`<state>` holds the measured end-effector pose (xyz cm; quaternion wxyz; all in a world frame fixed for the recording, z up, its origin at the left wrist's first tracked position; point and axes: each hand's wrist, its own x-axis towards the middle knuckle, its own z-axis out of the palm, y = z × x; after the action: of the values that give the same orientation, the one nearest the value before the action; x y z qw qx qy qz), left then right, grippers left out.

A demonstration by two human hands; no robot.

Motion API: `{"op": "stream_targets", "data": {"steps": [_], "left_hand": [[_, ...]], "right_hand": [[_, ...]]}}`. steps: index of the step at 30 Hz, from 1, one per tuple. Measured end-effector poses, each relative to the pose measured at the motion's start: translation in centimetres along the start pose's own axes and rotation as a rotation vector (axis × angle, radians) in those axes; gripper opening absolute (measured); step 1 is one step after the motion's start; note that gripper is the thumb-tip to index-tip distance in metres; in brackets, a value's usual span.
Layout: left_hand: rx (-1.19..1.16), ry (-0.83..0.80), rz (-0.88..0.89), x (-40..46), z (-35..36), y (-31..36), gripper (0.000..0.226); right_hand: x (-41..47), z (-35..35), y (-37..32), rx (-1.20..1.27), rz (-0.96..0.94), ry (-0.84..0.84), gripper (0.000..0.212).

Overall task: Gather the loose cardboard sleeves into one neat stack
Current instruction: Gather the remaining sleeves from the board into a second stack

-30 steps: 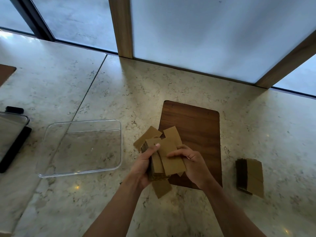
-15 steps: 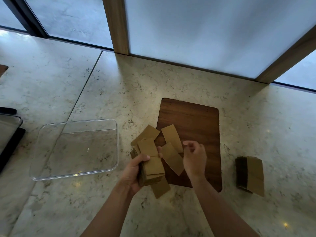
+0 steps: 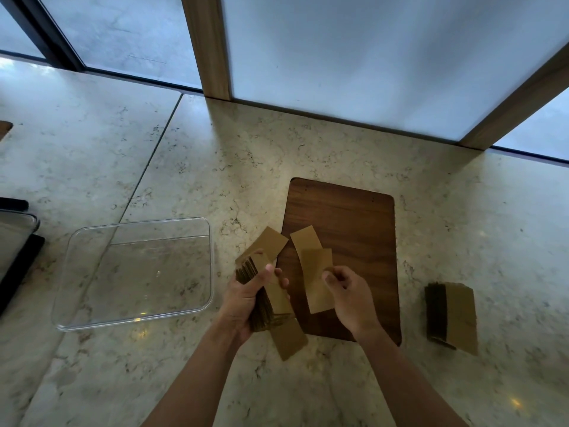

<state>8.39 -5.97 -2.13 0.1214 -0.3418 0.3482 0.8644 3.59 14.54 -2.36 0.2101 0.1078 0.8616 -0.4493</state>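
We held a thick bundle of cardboard sleeves [image 3: 261, 303] in our left hand [image 3: 244, 303], fingers curled round its edge and the thumb pressed across the top sleeve. The bundle was uneven: one sleeve [image 3: 271, 243] fanned out toward the far left, and another [image 3: 289, 337] stuck out at the near end over the marble counter [image 3: 308, 143]. Our right hand [image 3: 351, 298] pinched a single loose sleeve [image 3: 317, 280] between thumb and curled fingers, just right of the bundle, above the dark wooden board [image 3: 357, 223]. A further sleeve [image 3: 306, 240] lay partly under that one; we could not tell whether it rested on the board or was lifted with it. A second, tidier stack of sleeves [image 3: 451, 317] sat on the counter well to the right of the board, apart from both hands. To the left of the bundle stood a clear plastic container [image 3: 135, 224], and at the far left edge a dark tray-like object [image 3: 15, 241] was only partly in view. Frosted window panels [image 3: 354, 50] with wooden posts [image 3: 206, 44] ran along the far side of the counter.
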Motion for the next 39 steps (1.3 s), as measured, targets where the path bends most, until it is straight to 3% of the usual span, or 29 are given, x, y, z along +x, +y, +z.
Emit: {"op": "stream_targets", "data": {"steps": [3, 6, 8, 11, 13, 15, 18, 21, 25, 27, 30, 32, 35, 39], "left_hand": [[0.093, -0.013, 0.022, -0.1, 0.5, -0.1, 0.076], [0.118, -0.067, -0.043, -0.3, 0.7, -0.3, 0.074], [0.096, -0.116, -0.131, -0.4, 0.3, 0.1, 0.077], [-0.035, -0.203, -0.283, -0.5, -1.0, 0.9, 0.073], [-0.059, -0.249, -0.342, -0.4, -1.5, 1.1, 0.079], [0.020, -0.405, -0.402, -0.4, -1.3, 1.0, 0.078], [-0.024, -0.627, -0.463, -0.9, -0.5, -0.3, 0.068], [-0.118, -0.506, -0.453, -0.5, -0.3, -1.7, 0.079], [-0.162, -0.451, -0.339, 0.0, -0.9, -1.6, 0.077], [-0.229, -0.451, -0.300, 0.3, -1.6, -1.2, 0.078], [-0.283, -0.421, -0.211, 0.7, -2.4, -0.9, 0.088], [-0.271, -0.380, -0.202, 0.8, -2.5, -0.8, 0.094], [-0.307, -0.336, -0.215, 0.6, -2.4, -1.0, 0.094], [-0.315, -0.317, -0.135, 0.6, -1.7, -0.5, 0.090]], "right_hand": [[-0.4, -0.2, -2.0, 0.086, -0.108, 0.076, 0.009], [-0.3, 0.3, -3.7, 0.309, -0.097, -0.147, 0.024], [0.2, -0.4, -4.3, 0.223, -0.166, -0.324, 0.031], [0.8, -2.9, -5.0, -0.099, -0.354, -0.537, 0.020], [0.9, -3.7, -5.2, -0.142, -0.433, -0.607, 0.016], [0.7, -3.3, -5.6, -0.100, -0.532, -0.632, 0.021], [0.2, -1.2, -6.0, -0.054, -0.625, -0.557, 0.036], [0.6, 0.6, -5.5, -0.013, -0.578, -0.337, 0.056], [2.1, 2.1, -4.0, 0.120, -0.385, 0.061, 0.042], [3.6, 2.1, -3.1, -0.029, -0.209, 0.247, 0.054], [4.5, 2.7, -2.1, -0.655, -0.090, 0.179, 0.076], [4.2, 3.4, -1.9, -0.760, -0.118, 0.148, 0.081], [4.2, 3.2, -2.0, -0.482, -0.116, 0.177, 0.063], [4.4, 0.4, -2.2, 0.019, 0.009, 0.081, 0.041]]}}
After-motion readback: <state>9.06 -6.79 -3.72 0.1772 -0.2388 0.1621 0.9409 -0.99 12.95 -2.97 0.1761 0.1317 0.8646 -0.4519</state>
